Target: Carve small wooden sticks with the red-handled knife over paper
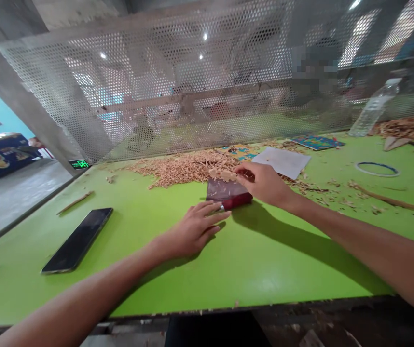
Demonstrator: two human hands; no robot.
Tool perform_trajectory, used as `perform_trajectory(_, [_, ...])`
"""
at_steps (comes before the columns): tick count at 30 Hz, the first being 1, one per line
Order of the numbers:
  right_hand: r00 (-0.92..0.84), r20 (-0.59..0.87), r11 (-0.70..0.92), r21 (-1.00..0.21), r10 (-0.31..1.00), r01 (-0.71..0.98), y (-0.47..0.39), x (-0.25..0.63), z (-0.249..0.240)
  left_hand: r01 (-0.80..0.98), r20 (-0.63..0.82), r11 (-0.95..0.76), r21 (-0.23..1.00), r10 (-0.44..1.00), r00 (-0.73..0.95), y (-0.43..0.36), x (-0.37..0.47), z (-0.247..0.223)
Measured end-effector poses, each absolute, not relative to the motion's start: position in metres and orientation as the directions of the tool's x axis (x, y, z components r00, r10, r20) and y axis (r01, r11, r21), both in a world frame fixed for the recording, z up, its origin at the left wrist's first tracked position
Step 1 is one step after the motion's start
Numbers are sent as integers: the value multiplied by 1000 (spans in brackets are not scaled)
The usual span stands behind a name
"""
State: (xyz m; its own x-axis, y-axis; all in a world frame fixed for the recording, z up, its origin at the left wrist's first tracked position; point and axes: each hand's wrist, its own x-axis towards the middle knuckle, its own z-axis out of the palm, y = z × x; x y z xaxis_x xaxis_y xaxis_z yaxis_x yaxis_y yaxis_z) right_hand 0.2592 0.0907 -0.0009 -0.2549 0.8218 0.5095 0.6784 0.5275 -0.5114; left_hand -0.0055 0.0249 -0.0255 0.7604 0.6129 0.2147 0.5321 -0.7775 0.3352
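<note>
1. Two bare hands work over a green table [178,294], as seen in the head view. The right hand [265,183] holds a carved pale piece [222,174] in a narrow pinch, thumb against fingertips.
2. The carved pale piece projects leftward from this pinch, its free end pointing away from the right wrist. In the view it appears just above the far part of a dark pad [219,189]; whether the two touch cannot be told.
3. The left hand [192,229] lies palm down, nearer the wearer and to the left of the pinch. Its grip is wide: the fingers are extended and spread, closed around nothing visible.
4. A red-handled tool [239,200] lies along the near edge of the dark pad, below the pinch. Its silver collar [223,207] meets the left fingertips; any part beyond is hidden by them.
5. Beyond and left of the pinch spreads a heap of wood shavings [178,168]. Beyond it to the right lies a white sheet [282,162].
6. Farther right of the pinch are a ring of tape [377,173], a wooden stick [388,196] and a tilted clear bottle [373,110].
7. Well left of the left hand lies a dark phone [78,241].
</note>
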Motion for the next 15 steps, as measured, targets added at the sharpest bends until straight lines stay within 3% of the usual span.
perform_trajectory(4, [-280, 424, 456, -400, 861, 795, 117, 265, -26, 526, 181, -799, 293, 586, 790, 28, -8, -28])
perform_trajectory(10, [-277, 337, 402, -395, 900, 826, 118, 254, -38, 551, 347, -804, 224, 594, 725, 34, 2, -19])
perform_trajectory(15, [-258, 300, 376, -458, 918, 805, 118, 257, -35, 586, 196, -807, 73, 588, 785, 56, 43, -24])
